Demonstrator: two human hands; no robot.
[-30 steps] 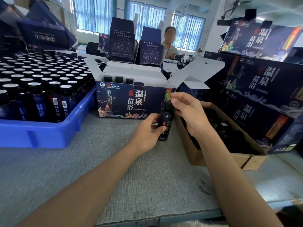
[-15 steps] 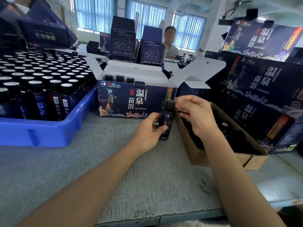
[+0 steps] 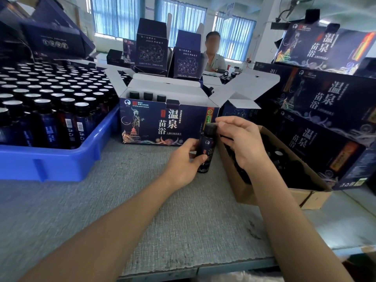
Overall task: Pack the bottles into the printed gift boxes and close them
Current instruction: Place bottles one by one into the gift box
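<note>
I see a blue tray [image 3: 61, 165] near left, a cardboard carton [image 3: 299, 197] right, and a seated person [image 3: 215, 58] far behind.

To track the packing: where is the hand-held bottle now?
Head view, right of centre: the bottle stands upright on the grey table in the left hand, before the open gift box, with the brown carton at its right.

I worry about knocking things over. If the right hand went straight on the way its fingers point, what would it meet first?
The black cap of the bottle that the left hand grips. The right hand points leftward at it, apparently almost touching, though depth is unclear.
</note>
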